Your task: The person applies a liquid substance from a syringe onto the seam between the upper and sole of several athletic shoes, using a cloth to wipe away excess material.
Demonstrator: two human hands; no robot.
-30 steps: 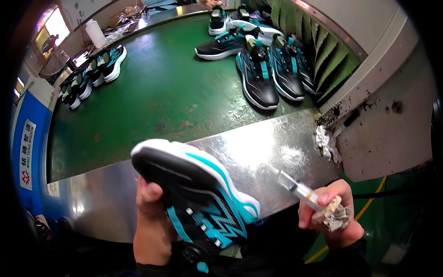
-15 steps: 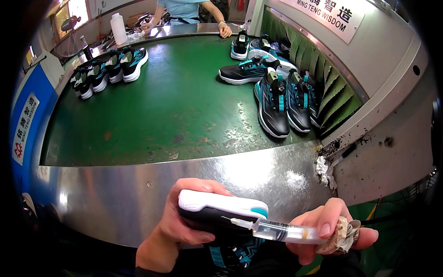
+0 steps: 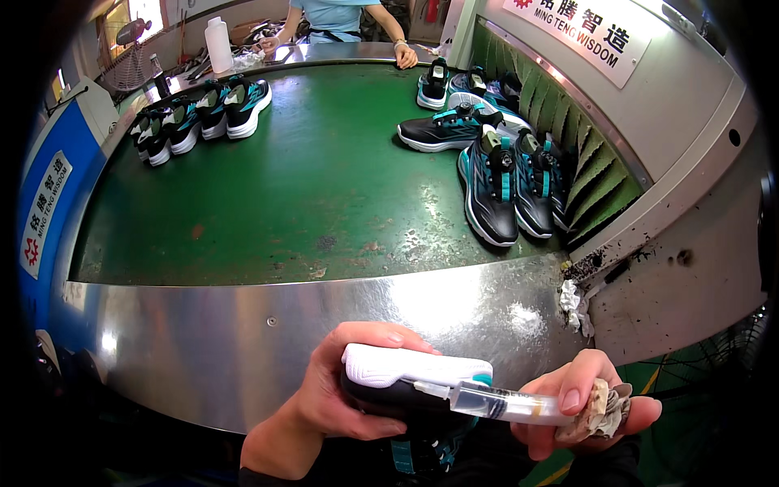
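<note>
My left hand (image 3: 341, 398) grips a black and teal sneaker with a white sole (image 3: 406, 375), held on its side at the bottom of the view, in front of the steel ledge. My right hand (image 3: 580, 406) holds a clear syringe (image 3: 495, 402) with yellowish liquid and a crumpled rag (image 3: 604, 410). The syringe's tip touches the seam between the white sole and the black upper.
A green conveyor belt (image 3: 300, 187) lies beyond the steel ledge (image 3: 243, 325). Several matching sneakers (image 3: 503, 178) stand at the belt's right by a green strip curtain, more (image 3: 203, 118) at the far left. Another person (image 3: 341, 20) works at the far end by a white bottle (image 3: 217, 45).
The sneaker has turned from sole-up to lying on its side and dropped lower. My right hand has brought the syringe across until its tip meets the sole seam.
</note>
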